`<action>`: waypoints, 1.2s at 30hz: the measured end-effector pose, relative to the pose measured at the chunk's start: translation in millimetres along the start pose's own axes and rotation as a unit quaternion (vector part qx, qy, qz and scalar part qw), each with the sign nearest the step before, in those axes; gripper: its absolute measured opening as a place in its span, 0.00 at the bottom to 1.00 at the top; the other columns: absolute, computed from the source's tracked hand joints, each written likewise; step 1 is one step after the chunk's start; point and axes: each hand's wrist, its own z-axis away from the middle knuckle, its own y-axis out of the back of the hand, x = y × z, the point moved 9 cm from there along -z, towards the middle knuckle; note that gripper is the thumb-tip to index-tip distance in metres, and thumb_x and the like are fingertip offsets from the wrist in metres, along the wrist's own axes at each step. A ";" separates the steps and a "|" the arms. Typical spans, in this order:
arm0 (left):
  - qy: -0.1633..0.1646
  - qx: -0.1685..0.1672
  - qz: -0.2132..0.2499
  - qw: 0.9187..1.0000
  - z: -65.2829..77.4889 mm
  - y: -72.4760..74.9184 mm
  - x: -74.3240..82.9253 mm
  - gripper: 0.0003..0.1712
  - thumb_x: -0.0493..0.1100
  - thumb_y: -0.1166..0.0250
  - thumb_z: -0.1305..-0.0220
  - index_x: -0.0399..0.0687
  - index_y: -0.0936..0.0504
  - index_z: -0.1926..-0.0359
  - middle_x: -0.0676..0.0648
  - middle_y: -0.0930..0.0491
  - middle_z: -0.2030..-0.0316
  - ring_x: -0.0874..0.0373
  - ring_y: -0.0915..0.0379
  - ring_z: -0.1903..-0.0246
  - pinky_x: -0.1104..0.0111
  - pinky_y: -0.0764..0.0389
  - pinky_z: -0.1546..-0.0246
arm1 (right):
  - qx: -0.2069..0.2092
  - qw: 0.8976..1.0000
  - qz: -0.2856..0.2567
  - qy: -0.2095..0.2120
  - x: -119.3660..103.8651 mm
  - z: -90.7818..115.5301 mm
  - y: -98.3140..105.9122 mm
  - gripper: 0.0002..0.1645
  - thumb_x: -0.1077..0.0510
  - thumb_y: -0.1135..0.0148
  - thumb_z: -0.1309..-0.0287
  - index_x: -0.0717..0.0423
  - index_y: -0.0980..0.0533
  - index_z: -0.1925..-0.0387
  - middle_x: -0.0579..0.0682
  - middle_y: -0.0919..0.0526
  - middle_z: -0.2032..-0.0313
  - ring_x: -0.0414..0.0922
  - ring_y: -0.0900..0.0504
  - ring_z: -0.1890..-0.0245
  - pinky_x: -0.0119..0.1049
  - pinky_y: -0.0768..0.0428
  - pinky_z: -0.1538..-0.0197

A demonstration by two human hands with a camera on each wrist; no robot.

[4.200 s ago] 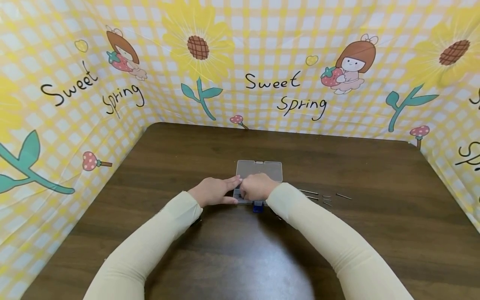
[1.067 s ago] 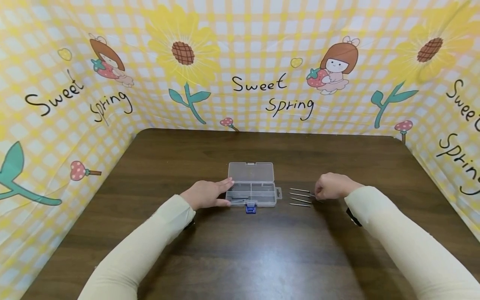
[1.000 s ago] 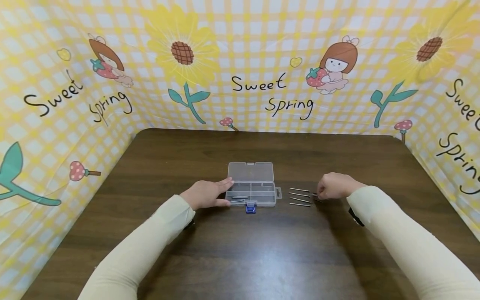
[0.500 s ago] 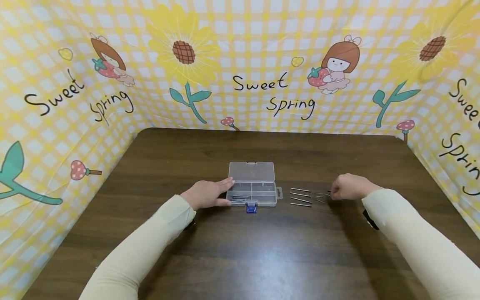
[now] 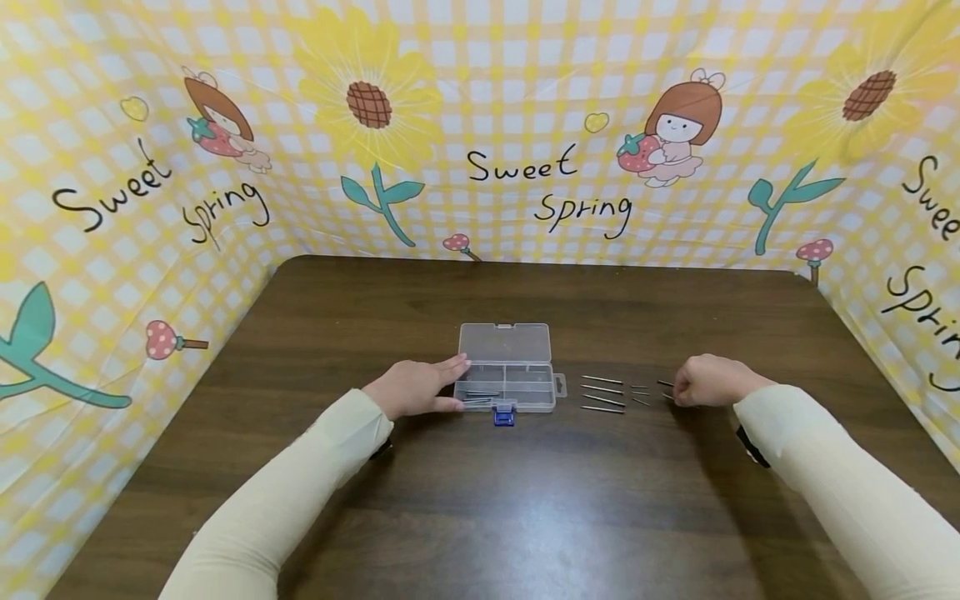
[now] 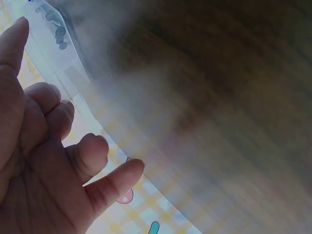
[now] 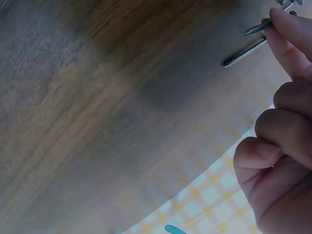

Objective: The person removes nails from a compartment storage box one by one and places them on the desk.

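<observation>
The clear plastic box [image 5: 527, 408] stands with its lid [image 5: 504, 343] raised, and several nails [image 5: 480, 394] lie in its left compartments. My left hand [image 5: 408, 388] rests against the box's left side, index finger at the back and thumb at the front. In the right wrist view, the thumb and index finger of my right hand [image 7: 287, 117] pinch a short nail [image 7: 256, 29]. A longer nail [image 7: 243, 52] lies on the table just beneath it. In the head view my right hand [image 5: 712, 382] is right of several small nails [image 5: 639, 392].
Several long nails [image 5: 602, 390] lie in a row between the box and the small nails. A blue latch [image 5: 504, 416] hangs at the box's front, a clear hanging tab [image 5: 560, 385] juts from its right. Patterned cloth [image 5: 510, 125] walls the brown table [image 5: 465, 517].
My right hand has gone from inside the box to the small nails, then farther right to nails beyond them, leaving the small nails uncovered. My left hand stays at the box.
</observation>
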 end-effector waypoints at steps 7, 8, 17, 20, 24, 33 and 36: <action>-0.005 0.007 -0.004 1.000 -0.2 2.2 -0.7 0.42 0.61 0.44 0.34 0.42 0.41 0.28 0.45 0.44 0.28 0.56 0.26 0.78 0.61 0.22 0.64 | 0.013 1.000 -0.004 0.003 3.1 -1.1 -1.4 0.05 0.59 0.38 0.47 0.52 0.18 0.75 0.41 0.21 0.75 0.38 0.28 0.75 0.39 0.27 0.70; -0.006 0.008 -0.006 1.000 -0.2 2.5 -0.8 0.42 0.61 0.44 0.34 0.42 0.40 0.28 0.45 0.44 0.29 0.55 0.24 0.76 0.61 0.22 0.63 | 0.015 1.000 -0.003 0.002 3.4 -1.5 -1.5 0.05 0.59 0.37 0.47 0.52 0.18 0.75 0.41 0.21 0.76 0.38 0.28 0.75 0.40 0.27 0.70; -0.004 0.006 0.004 1.000 -1.6 -1.1 -2.7 0.43 0.62 0.44 0.34 0.42 0.42 0.28 0.46 0.46 0.28 0.55 0.24 0.75 0.60 0.22 0.61 | 0.030 0.999 0.017 -0.034 9.5 -2.0 -2.9 0.07 0.60 0.39 0.44 0.49 0.19 0.75 0.39 0.23 0.77 0.38 0.30 0.77 0.38 0.29 0.73; -0.005 0.006 0.005 1.000 -1.7 -1.8 -2.6 0.43 0.62 0.45 0.34 0.42 0.42 0.27 0.46 0.46 0.28 0.56 0.25 0.77 0.61 0.22 0.62 | 0.032 0.999 0.019 -0.037 9.9 -1.7 -2.3 0.06 0.60 0.38 0.44 0.49 0.18 0.75 0.40 0.23 0.77 0.38 0.30 0.78 0.39 0.29 0.73; -0.006 0.005 0.008 1.000 -1.1 -0.9 -1.8 0.43 0.61 0.45 0.34 0.42 0.42 0.28 0.46 0.46 0.28 0.55 0.24 0.76 0.61 0.22 0.63 | 0.033 0.998 0.022 -0.040 9.7 -2.7 -1.5 0.06 0.60 0.38 0.44 0.50 0.18 0.74 0.40 0.22 0.77 0.38 0.30 0.77 0.39 0.28 0.73; 0.001 -0.001 0.009 1.000 -0.3 -2.1 -3.1 0.43 0.62 0.45 0.34 0.43 0.43 0.27 0.47 0.46 0.28 0.57 0.28 0.81 0.62 0.23 0.65 | 0.042 0.998 0.032 -0.041 6.9 -6.1 0.2 0.08 0.61 0.39 0.46 0.48 0.20 0.77 0.40 0.24 0.78 0.38 0.31 0.78 0.39 0.29 0.74; 0.001 -0.004 0.012 1.000 -0.1 -3.2 -3.0 0.43 0.62 0.45 0.34 0.43 0.43 0.27 0.47 0.47 0.28 0.58 0.32 0.84 0.63 0.23 0.67 | 0.044 0.998 0.031 -0.043 6.2 -6.7 0.8 0.08 0.61 0.40 0.46 0.48 0.21 0.78 0.40 0.25 0.79 0.38 0.32 0.78 0.39 0.30 0.75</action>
